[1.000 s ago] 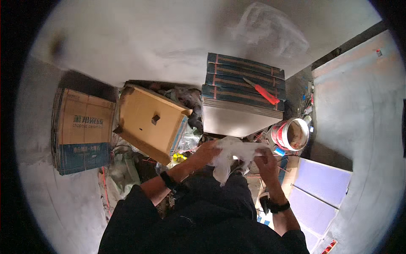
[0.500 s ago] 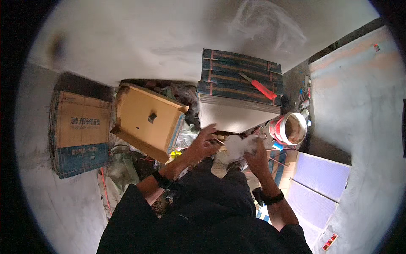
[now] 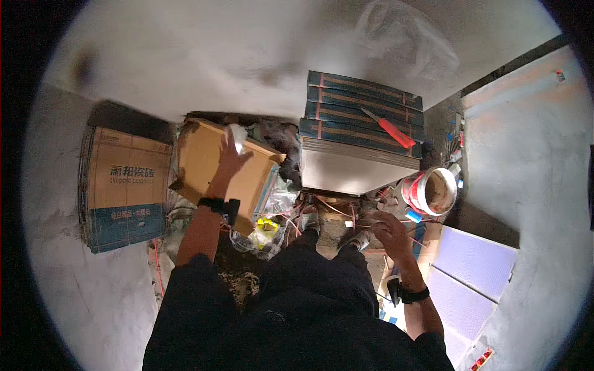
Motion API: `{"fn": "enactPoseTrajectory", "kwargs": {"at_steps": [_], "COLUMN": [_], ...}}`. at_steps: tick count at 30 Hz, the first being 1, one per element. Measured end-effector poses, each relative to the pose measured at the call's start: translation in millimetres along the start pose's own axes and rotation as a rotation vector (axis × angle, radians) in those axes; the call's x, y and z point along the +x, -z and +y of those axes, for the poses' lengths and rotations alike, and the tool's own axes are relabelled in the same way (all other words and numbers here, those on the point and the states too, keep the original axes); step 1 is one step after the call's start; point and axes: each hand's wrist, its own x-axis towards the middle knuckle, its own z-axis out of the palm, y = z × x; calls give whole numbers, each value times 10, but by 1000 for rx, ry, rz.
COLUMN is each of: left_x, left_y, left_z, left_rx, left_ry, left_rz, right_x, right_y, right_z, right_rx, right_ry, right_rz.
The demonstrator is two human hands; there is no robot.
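My left hand (image 3: 231, 159) is stretched out over an open cardboard box (image 3: 195, 154), thumb and fingers spread apart. A crumpled, whitish translucent wad (image 3: 238, 136) is right at its fingertips; whether they touch it cannot be told. My right hand (image 3: 391, 234) hovers above the floor in front of a tile stack, its fingers loosely bent and apart with nothing visible in them. The stack has pale tile faces (image 3: 346, 166) in front and dark blue cartons (image 3: 362, 111) behind. A red-handled knife (image 3: 396, 133) lies across the cartons.
A bucket (image 3: 436, 191) stands right of the stack. Flat tile cartons (image 3: 127, 185) lean at the left wall. Patterned lilac-white panels (image 3: 473, 260) lie at the lower right. Clear plastic with a yellow piece (image 3: 266, 232), debris and red lines cover floor near my feet.
The white wad, between my hands before, is now over the cardboard box at my left fingertips. My left hand reached forward and left; my right hand let go and moved slightly down and right.
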Motion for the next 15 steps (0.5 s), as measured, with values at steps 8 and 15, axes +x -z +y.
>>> {"fn": "enactPoseTrajectory", "kwargs": {"at_steps": [8, 15], "left_x": [249, 57], "left_y": [694, -385], "left_z": [696, 445], "left_rx": [410, -32], "left_ry": [-400, -321], "left_rz": [402, -20], "right_x": [42, 662], "right_y": [-92, 315], "right_z": [-171, 640], "right_rx": [-149, -343], "right_ry": [-8, 95], "right_rz": [-5, 269]}}
